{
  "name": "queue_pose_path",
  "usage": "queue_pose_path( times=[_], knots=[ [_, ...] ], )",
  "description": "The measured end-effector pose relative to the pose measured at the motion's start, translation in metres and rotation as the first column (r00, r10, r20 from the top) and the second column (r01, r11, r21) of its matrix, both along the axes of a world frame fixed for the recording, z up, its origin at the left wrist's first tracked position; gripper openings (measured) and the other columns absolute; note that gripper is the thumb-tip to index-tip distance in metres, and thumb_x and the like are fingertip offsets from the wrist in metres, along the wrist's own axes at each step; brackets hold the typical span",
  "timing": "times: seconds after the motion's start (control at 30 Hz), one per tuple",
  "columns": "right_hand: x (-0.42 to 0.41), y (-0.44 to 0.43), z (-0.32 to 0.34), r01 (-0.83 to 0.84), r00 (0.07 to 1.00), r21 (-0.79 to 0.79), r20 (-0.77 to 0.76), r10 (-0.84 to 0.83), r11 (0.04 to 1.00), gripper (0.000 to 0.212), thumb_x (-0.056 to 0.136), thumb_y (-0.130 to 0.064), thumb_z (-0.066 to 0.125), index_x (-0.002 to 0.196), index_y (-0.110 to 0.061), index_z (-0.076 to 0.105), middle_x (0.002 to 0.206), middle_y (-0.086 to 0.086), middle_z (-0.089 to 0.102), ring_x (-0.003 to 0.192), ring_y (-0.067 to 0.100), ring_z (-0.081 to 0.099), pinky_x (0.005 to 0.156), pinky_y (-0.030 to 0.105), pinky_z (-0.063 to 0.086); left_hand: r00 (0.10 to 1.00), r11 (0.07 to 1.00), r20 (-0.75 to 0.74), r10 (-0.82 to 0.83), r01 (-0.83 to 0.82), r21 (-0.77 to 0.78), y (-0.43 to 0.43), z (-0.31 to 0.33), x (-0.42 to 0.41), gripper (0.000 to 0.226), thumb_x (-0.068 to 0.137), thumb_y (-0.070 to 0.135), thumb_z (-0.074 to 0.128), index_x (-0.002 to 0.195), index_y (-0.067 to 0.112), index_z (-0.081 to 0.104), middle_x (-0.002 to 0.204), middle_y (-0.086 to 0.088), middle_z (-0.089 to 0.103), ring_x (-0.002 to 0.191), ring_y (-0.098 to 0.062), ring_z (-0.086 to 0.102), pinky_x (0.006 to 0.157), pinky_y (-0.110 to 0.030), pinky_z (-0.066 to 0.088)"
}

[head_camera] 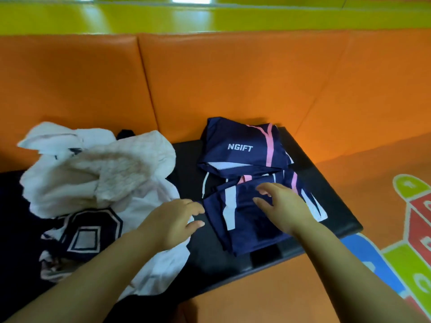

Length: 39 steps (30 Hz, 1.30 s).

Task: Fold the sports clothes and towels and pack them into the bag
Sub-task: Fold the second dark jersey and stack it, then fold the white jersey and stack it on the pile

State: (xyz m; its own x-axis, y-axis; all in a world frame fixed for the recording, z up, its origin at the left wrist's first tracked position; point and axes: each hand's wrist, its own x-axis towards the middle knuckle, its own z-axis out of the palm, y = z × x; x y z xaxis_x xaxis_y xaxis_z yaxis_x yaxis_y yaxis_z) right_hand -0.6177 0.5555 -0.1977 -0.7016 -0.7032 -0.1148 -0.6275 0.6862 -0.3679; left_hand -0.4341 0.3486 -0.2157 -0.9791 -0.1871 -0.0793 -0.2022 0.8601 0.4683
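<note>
A folded navy jersey point(245, 148) with pink stripes and white lettering lies at the back of the black surface point(331, 199). In front of it lies a navy garment point(247, 229) with white stripes, partly folded. My right hand point(282, 206) rests flat on it, fingers spread. My left hand point(172, 220) sits at its left edge, fingertips touching the cloth. To the left is a heap: a white towel point(112, 169) on top of a white jersey point(161, 262) with a big navy number point(88, 229). No bag is in view.
Orange padded cushions point(210, 85) rise behind the black surface and an orange pad point(268, 297) lies in front. A colourful play mat point(410, 241) covers the floor at the right. A yellow-green ledge point(210, 17) runs along the top.
</note>
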Motion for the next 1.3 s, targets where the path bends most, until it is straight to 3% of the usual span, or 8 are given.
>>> queue_pose_path(
  times=[0.1, 0.3, 0.47, 0.67, 0.87, 1.07, 1.2, 1.3],
  knots=[
    [0.029, -0.026, 0.007, -0.113, 0.992, -0.027, 0.051, 0.114, 0.993, 0.029, 0.093, -0.042, 0.053, 0.117, -0.028, 0.057, 0.114, -0.01, 0.063, 0.103, 0.014, 0.058, 0.083, 0.038, 0.051, 0.993, 0.994, -0.053, 0.105, -0.106, -0.015, -0.016, 0.012, 0.041, 0.065, 0.076, 0.065, 0.021, 0.11, 0.028, 0.062, 0.108, 0.014, 0.063, 0.103, -0.009, 0.057, 0.087, -0.031, 0.046],
    [0.091, -0.093, 0.006, -0.274, 0.949, -0.067, 0.145, 0.281, 0.959, 0.023, 0.09, -0.039, 0.057, 0.11, -0.028, 0.061, 0.103, -0.012, 0.067, 0.096, 0.012, 0.061, 0.082, 0.037, 0.052, 0.926, 0.938, -0.16, 0.341, -0.347, -0.011, -0.049, 0.019, 0.128, 0.037, 0.083, 0.056, 0.038, 0.08, 0.027, 0.063, 0.072, 0.018, 0.055, 0.068, -0.002, 0.051, 0.06, -0.028, 0.048],
    [0.148, -0.144, -0.005, -0.495, 0.865, 0.018, 0.109, 0.49, 0.869, 0.035, 0.094, -0.04, 0.051, 0.126, -0.027, 0.054, 0.123, -0.01, 0.059, 0.11, 0.016, 0.056, 0.087, 0.032, 0.047, 0.836, 0.843, -0.204, 0.509, -0.532, -0.079, -0.072, -0.004, 0.192, 0.044, 0.074, 0.05, 0.053, 0.102, 0.02, 0.069, 0.105, 0.004, 0.066, 0.099, -0.019, 0.056, 0.084, -0.03, 0.046],
    [0.205, -0.178, -0.025, -0.648, 0.754, 0.163, -0.001, 0.657, 0.744, 0.061, 0.085, -0.032, 0.059, 0.142, -0.025, 0.037, 0.145, 0.008, 0.036, 0.126, 0.034, 0.036, 0.093, 0.043, 0.043, 0.814, 0.832, 0.246, 0.527, -0.553, 0.048, -0.088, -0.037, 0.232, 0.067, 0.081, 0.033, 0.068, 0.141, 0.032, 0.04, 0.152, 0.009, 0.02, 0.135, -0.014, 0.031, 0.104, -0.023, 0.033],
    [0.238, -0.174, -0.048, -0.564, 0.79, 0.327, -0.054, 0.611, 0.759, 0.083, 0.046, -0.063, 0.075, 0.119, -0.027, 0.062, 0.132, 0.014, 0.056, 0.111, 0.035, 0.06, 0.07, 0.046, 0.054, 0.885, 0.885, 0.083, 0.458, -0.463, 0.054, -0.107, -0.044, 0.23, 0.008, 0.085, 0.014, 0.06, 0.087, 0.014, 0.068, 0.104, 0.008, 0.041, 0.094, -0.02, 0.058, 0.074, -0.027, 0.042],
    [0.259, -0.162, -0.047, -0.451, 0.89, 0.11, 0.137, 0.435, 0.886, 0.097, 0.062, -0.089, 0.034, 0.146, -0.04, 0.029, 0.159, 0.001, 0.011, 0.144, 0.023, 0.01, 0.114, 0.044, 0.021, 0.927, 0.926, -0.052, 0.37, -0.363, 0.106, -0.131, -0.016, 0.232, 0.019, 0.093, 0.033, 0.053, 0.08, 0.022, 0.062, 0.081, 0.014, 0.054, 0.082, -0.009, 0.052, 0.073, -0.032, 0.045],
    [0.271, -0.165, -0.037, -0.388, 0.922, 0.038, 0.032, 0.387, 0.921, 0.064, 0.082, -0.066, 0.032, 0.129, -0.03, 0.054, 0.147, 0.002, 0.04, 0.132, 0.028, 0.036, 0.099, 0.041, 0.038, 0.914, 0.913, -0.125, 0.386, -0.359, 0.191, -0.133, 0.014, 0.224, 0.021, 0.095, 0.028, 0.051, 0.074, 0.03, 0.052, 0.078, 0.013, 0.054, 0.076, -0.006, 0.052, 0.065, -0.023, 0.037],
    [0.266, -0.173, -0.017, -0.208, 0.967, -0.17, 0.111, 0.229, 0.963, 0.022, 0.097, -0.03, 0.043, 0.103, -0.019, 0.061, 0.101, -0.001, 0.064, 0.098, 0.024, 0.057, 0.08, 0.037, 0.047, 0.901, 0.909, -0.205, 0.381, -0.325, 0.26, -0.137, 0.023, 0.224, 0.026, 0.093, 0.024, 0.057, 0.069, 0.032, 0.049, 0.069, 0.008, 0.054, 0.065, -0.006, 0.051, 0.059, -0.021, 0.035]
  ],
)
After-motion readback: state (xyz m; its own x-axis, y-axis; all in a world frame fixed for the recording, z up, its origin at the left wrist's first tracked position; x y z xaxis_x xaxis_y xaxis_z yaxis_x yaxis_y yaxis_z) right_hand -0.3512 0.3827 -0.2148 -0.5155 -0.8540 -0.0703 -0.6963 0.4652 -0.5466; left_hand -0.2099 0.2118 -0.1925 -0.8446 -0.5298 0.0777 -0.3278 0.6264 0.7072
